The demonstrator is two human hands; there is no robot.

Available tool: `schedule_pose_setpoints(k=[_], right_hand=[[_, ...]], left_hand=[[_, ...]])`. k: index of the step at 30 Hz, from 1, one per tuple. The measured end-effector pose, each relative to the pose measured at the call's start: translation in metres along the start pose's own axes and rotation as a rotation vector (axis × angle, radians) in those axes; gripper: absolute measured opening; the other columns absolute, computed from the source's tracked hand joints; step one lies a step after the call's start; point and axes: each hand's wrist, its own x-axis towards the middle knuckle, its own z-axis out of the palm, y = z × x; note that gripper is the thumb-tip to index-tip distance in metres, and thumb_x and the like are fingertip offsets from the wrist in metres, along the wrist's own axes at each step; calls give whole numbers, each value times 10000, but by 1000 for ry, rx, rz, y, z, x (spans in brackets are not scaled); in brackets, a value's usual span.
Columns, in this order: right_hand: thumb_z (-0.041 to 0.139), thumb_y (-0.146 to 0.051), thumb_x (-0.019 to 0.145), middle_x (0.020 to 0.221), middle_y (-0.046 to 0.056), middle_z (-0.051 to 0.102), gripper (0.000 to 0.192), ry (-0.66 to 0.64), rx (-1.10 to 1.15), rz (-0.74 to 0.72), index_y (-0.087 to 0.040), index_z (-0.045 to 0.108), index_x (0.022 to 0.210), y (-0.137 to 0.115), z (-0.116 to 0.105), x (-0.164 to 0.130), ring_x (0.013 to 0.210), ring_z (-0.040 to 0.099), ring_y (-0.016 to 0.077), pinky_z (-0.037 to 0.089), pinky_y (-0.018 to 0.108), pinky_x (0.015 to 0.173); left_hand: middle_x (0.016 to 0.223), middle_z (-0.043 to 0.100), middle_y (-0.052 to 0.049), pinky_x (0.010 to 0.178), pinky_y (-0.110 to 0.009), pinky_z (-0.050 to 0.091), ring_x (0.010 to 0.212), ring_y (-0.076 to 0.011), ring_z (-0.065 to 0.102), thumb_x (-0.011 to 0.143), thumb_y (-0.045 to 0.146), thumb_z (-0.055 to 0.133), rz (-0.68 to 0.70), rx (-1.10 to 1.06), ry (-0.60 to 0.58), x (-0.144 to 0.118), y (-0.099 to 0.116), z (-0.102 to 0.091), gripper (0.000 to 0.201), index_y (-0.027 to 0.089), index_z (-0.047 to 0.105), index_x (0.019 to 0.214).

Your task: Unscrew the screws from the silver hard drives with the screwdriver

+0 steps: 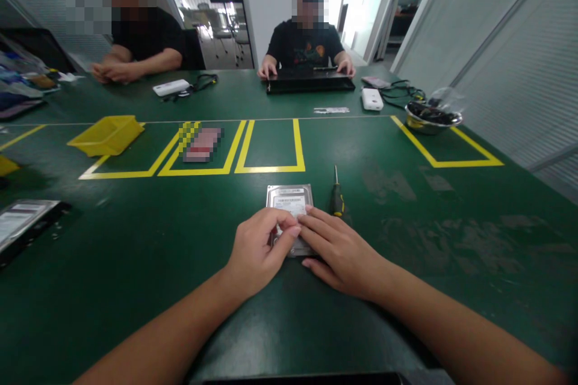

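A silver hard drive (289,194) with a white label lies flat on the green table in front of me. Over its left part is my left hand (257,246), thumb and forefinger pinched together; whatever is between the tips is too small to make out. My right hand (341,246) rests across the drive's right side with its fingers stretched out, the tips close to the left hand's pinch. Both hands cover the drive's lower half. Just beyond the right hand, a screwdriver (337,201) with a black and yellow handle points away from me.
Yellow tape marks rectangles on the table, near a yellow bin (108,135). Another hard drive (27,225) lies at far left beside small loose pieces. A metal bowl (433,120) stands at right. Two people sit opposite, one holding a black panel (311,81).
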Motion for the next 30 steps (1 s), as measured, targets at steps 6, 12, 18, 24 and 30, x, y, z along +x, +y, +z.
schedule_pose_setpoints(k=[6, 12, 18, 24, 30], right_hand=[[604, -374, 909, 1413, 176, 487, 555, 47, -37, 26, -68, 525, 1365, 4, -7, -3, 1370, 350, 340, 367, 502, 1137], [646, -423, 884, 1164, 142, 571, 544, 39, 1, 101, -101, 558, 1314, 3, -19, -2, 1067, 491, 289, 473, 489, 964], [599, -366, 925, 1055, 113, 574, 482, -36, 33, 147, -119, 527, 1333, -1, -21, -4, 954, 508, 254, 498, 446, 873], [567, -280, 943, 1014, 92, 578, 277, -106, 129, 168, -161, 583, 1193, -2, -20, -5, 927, 525, 228, 497, 406, 849], [598, -240, 920, 1149, 108, 566, 312, -93, 202, 215, -181, 578, 1226, -2, -19, -6, 1042, 534, 234, 492, 407, 931]], left_hand=[[776, 604, 4, 666, -242, 434, 707, -112, 567, 865, 122, 596, 17, 6, -10, 0, 1, 1, 43, 159, 616, 854], [814, 637, 2, 707, -246, 448, 747, -115, 588, 841, 94, 599, 77, 8, -63, 0, -2, -1, 91, 165, 643, 877], [813, 652, -12, 737, -262, 454, 767, -130, 587, 872, 97, 585, 170, -6, -124, 3, 1, -2, 80, 159, 632, 857], [881, 667, -46, 795, -312, 464, 831, -166, 586, 910, 103, 559, 289, 28, -223, -1, 2, 4, 104, 151, 648, 938], [974, 680, -64, 844, -332, 478, 898, -178, 592, 924, 109, 564, 340, 62, -260, -4, 0, 8, 159, 149, 660, 1045]])
